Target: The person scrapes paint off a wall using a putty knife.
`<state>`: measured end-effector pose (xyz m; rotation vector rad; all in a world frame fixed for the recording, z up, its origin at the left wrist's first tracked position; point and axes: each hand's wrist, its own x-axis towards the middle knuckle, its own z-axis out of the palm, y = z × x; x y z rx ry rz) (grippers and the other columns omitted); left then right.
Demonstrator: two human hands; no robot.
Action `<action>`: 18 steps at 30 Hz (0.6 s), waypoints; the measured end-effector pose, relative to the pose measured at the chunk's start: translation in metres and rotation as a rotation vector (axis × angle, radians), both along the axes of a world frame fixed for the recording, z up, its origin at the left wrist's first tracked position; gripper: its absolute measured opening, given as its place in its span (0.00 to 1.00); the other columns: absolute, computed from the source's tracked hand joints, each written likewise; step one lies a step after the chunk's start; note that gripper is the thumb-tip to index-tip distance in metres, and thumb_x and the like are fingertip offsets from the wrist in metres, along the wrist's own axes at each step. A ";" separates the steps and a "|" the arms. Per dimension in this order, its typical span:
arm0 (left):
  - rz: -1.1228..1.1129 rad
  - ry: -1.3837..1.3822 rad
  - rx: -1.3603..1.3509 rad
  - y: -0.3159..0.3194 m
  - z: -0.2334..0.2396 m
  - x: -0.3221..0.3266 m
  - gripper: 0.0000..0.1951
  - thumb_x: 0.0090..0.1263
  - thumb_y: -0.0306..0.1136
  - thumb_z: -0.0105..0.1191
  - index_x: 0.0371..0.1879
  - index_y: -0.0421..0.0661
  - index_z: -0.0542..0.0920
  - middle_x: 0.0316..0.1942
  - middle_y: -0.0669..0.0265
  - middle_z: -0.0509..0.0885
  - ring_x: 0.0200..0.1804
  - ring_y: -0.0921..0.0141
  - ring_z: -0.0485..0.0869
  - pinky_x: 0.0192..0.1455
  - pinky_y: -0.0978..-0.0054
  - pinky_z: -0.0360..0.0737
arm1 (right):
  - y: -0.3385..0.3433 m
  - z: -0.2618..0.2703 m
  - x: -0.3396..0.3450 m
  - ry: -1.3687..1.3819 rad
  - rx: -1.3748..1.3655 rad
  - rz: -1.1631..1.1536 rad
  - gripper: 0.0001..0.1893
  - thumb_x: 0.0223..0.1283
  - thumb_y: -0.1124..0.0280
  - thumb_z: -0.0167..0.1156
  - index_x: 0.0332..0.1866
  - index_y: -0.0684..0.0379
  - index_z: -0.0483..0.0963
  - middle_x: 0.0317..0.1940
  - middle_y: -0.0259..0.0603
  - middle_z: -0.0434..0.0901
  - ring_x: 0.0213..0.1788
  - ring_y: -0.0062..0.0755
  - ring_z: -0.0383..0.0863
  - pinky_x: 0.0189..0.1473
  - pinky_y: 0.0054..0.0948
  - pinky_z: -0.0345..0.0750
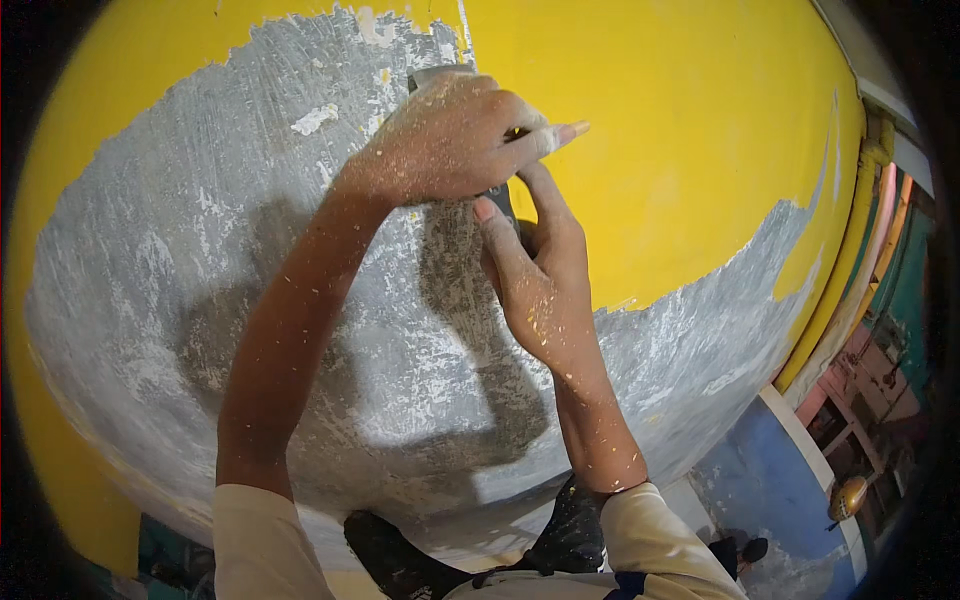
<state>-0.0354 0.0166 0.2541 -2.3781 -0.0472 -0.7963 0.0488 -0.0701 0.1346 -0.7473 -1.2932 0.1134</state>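
Before me stands a wall with yellow paint [660, 150], a large part of it bared to scratched grey plaster [150, 247]. A flat scraper blade [442, 73] shows above my left hand [457, 139], which is curled over the tool, its fingers largely hiding it. Below, my right hand [544, 255] grips the scraper's dark handle [496, 196] between thumb and fingers. Both hands and forearms are dusted with pale and yellow flecks. The blade lies at or close to the ragged paint edge; whether it touches the wall cannot be told.
Yellow pipes [832, 277] run down the wall's right side. Lower right are a blue surface [772, 457] with a pale edge, a golden rounded object [849, 496] and a person [731, 551] far below. My dark-clad legs [405, 559] show at the bottom.
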 end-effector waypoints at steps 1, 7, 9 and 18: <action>-0.007 -0.002 0.004 -0.002 -0.001 0.001 0.18 0.77 0.39 0.47 0.60 0.52 0.83 0.40 0.59 0.86 0.42 0.60 0.82 0.54 0.57 0.76 | -0.002 -0.002 0.000 -0.002 0.004 -0.007 0.24 0.74 0.69 0.57 0.71 0.64 0.65 0.18 0.25 0.68 0.18 0.12 0.63 0.21 0.19 0.58; 0.076 0.005 -0.080 0.002 0.010 -0.002 0.18 0.77 0.41 0.46 0.59 0.53 0.84 0.40 0.55 0.86 0.41 0.57 0.82 0.53 0.58 0.76 | -0.001 0.012 -0.005 0.027 0.023 0.076 0.18 0.71 0.71 0.55 0.62 0.67 0.72 0.34 0.44 0.81 0.30 0.22 0.74 0.37 0.26 0.73; -0.079 -0.043 0.035 -0.001 0.015 -0.003 0.18 0.77 0.41 0.46 0.59 0.52 0.84 0.38 0.53 0.85 0.40 0.57 0.82 0.53 0.58 0.76 | -0.003 0.017 -0.005 0.034 0.008 0.081 0.18 0.71 0.71 0.56 0.62 0.67 0.72 0.34 0.42 0.81 0.29 0.21 0.73 0.36 0.26 0.72; 0.167 -0.031 -0.241 -0.013 0.014 0.009 0.19 0.78 0.45 0.47 0.57 0.48 0.85 0.36 0.52 0.85 0.37 0.59 0.83 0.48 0.59 0.77 | -0.009 0.016 0.003 0.125 -0.080 0.211 0.17 0.72 0.71 0.56 0.61 0.64 0.75 0.19 0.27 0.70 0.19 0.13 0.64 0.23 0.21 0.61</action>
